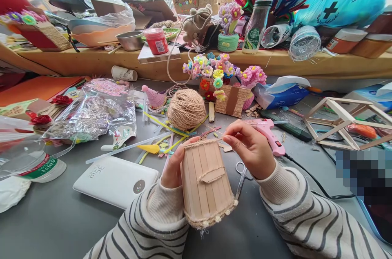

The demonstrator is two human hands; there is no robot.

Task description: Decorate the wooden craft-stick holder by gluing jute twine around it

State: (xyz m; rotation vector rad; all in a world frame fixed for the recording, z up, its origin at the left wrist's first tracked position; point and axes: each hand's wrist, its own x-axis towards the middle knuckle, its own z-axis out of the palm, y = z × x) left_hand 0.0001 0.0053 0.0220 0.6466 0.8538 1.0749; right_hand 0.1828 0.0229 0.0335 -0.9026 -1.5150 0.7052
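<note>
I hold a small bucket made of wooden craft sticks (206, 181) above the grey table, its twine-trimmed rims at top and bottom. My left hand (174, 167) is wrapped round its left side. My right hand (249, 146) pinches a thin strand of twine at the bucket's top rim. A ball of jute twine (186, 108) lies just behind the bucket. A pink glue gun (269, 132) rests right behind my right hand, and small scissors (242, 174) lie under my right wrist.
A white power bank (116, 180) lies left of my arms. Crinkled cellophane (94, 112), a stick basket of pipe-cleaner flowers (228, 95), a wooden stick frame (343, 122) and scattered straws crowd the table (55, 218). A wooden shelf (92, 61) behind carries jars and bowls.
</note>
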